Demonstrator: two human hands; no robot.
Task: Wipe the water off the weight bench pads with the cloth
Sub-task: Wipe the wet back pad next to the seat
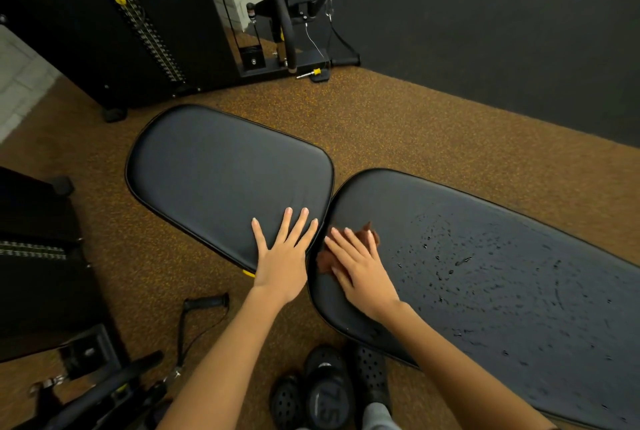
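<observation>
Cloth [346, 249] under right hand [360, 267]

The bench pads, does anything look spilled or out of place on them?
Yes. Water droplets are scattered over the right pad, beyond the cloth under the right hand. The left pad looks dry.

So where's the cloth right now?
The brown cloth lies under the right hand, pressed flat on the near end of the long wet pad, beside the gap to the seat pad.

Smooth, perhaps vinyl pads [225, 166]; soft cloth [369, 232].
</observation>
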